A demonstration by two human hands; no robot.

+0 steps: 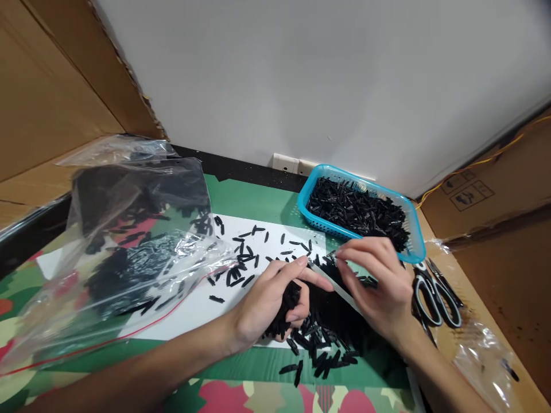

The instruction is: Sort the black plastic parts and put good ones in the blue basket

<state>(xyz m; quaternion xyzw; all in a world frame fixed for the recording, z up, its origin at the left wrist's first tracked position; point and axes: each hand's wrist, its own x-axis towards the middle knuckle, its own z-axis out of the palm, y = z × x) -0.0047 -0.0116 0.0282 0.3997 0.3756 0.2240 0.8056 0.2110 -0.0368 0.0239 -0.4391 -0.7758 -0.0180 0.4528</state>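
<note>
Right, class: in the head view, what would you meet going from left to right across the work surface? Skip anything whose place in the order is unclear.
Large clear bag, left hand, right hand, scissors.

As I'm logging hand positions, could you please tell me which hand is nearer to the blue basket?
Right. The right hand is just in front of the blue basket; the left hand, holding black pieces, is farther off, toward the left and nearer the person.
</note>
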